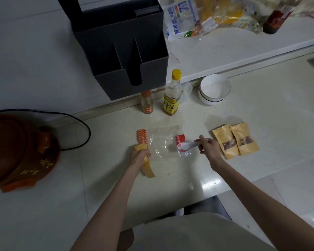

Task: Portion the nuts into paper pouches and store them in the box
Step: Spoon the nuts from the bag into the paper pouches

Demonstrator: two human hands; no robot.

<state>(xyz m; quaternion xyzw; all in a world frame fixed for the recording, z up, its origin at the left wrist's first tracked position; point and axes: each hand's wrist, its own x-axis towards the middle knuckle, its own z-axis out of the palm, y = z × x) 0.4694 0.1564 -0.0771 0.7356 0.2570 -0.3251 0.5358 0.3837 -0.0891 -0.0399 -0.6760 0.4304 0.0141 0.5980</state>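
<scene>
Dim overall; glare on counter near edge; wide-angle bending at borders; soft focus

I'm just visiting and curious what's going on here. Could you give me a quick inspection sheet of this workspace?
Surface: pale glossy counter, reflections near the front edge.
Job's things: two filled paper pouches lie side by side; clear nut bag looks nearly empty; dark box stands open at the back.
Clutter: two bottles, stacked white bowls, food packets on the ledge.
Hands: left hand grips a third pouch; right hand holds a white spoon at the bag.
Cables: black cord loops from the brown cooker.
Surroundings: sink corner at far right.
</scene>
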